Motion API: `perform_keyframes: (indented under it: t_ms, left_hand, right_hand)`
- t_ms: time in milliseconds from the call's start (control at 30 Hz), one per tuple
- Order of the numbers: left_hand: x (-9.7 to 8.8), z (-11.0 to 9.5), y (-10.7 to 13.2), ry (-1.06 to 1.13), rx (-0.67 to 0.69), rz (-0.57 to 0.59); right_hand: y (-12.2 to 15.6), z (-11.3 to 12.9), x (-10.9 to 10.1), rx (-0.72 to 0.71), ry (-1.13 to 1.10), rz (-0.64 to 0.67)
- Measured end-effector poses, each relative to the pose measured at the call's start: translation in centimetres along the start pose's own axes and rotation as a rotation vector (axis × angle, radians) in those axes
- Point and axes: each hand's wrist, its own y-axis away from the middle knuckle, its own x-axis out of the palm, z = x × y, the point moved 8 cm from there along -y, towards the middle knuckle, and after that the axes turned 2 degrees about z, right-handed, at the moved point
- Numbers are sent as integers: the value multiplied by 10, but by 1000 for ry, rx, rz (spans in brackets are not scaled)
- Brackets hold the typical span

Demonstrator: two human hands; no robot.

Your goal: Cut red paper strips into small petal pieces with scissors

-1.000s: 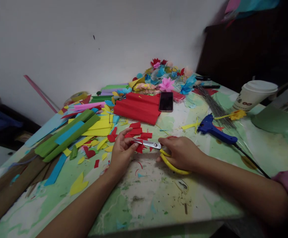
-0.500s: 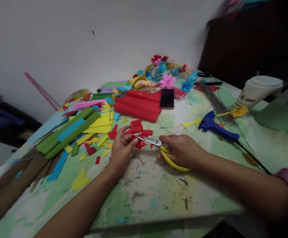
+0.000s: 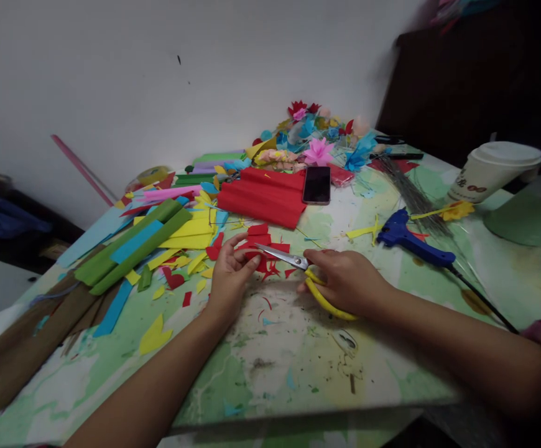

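My right hand (image 3: 345, 280) is closed around the yellow handles of a pair of scissors (image 3: 301, 261), whose blades point left toward my other hand. Between the thumb and fingers of my left hand (image 3: 230, 270) is a small piece of red paper (image 3: 250, 254), partly hidden by the fingers. The blade tips lie close beside this piece. Under and behind the blades, several red paper scraps (image 3: 258, 233) lie on the table. A larger pleated red sheet (image 3: 261, 198) rests farther back.
A blue glue gun (image 3: 413, 239) lies right, with wires (image 3: 405, 190) and a paper cup (image 3: 494, 171) behind it. A phone (image 3: 316, 185) sits by the red sheet. Green paper rolls (image 3: 133, 246) and yellow scraps are at left. Paper flowers (image 3: 318, 151) pile up at the back.
The scissor blades have come away from the red piece at the left fingertips and now tilt slightly upward. The view has shifted a little, moving the scene right. Both hands keep their grips.
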Motion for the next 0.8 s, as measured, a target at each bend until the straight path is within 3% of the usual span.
perform_keyframes:
  t_ms: [233, 500, 800]
  left_hand:
    - [-2, -2, -1, 2, 30, -24]
    - [-1, -5, 3, 8, 53, -37]
    - [0, -6, 4, 38, 74, -40]
  right_hand:
    - [1, 2, -10, -5, 69, -39]
    - [1, 2, 1, 14, 45, 49]
    - [2, 4, 0, -10, 24, 47]
